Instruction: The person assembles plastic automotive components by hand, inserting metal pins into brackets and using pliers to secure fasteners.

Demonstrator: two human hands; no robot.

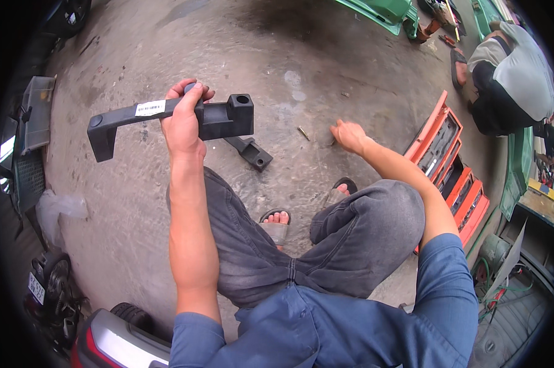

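My left hand (185, 122) grips a long black bracket (231, 126) with a white label, a bent leg at its left end and a block with a round hole at its right. A second, smaller black bracket (255, 156) lies on the concrete below it, partly hidden. A short brass-coloured bolt or pin (303, 132) lies on the floor between my hands. My right hand (347, 136) is low over the floor to the right of the bolt, fingers curled together; what they hold, if anything, is too small to tell.
Open orange toolboxes (439, 116) stand to my right. A co-worker (510, 76) crouches at the upper right beside green panels (381, 13). A motorbike (47, 282), a plastic sheet (59, 211) and bins are along the left. I sit low with bent knees.
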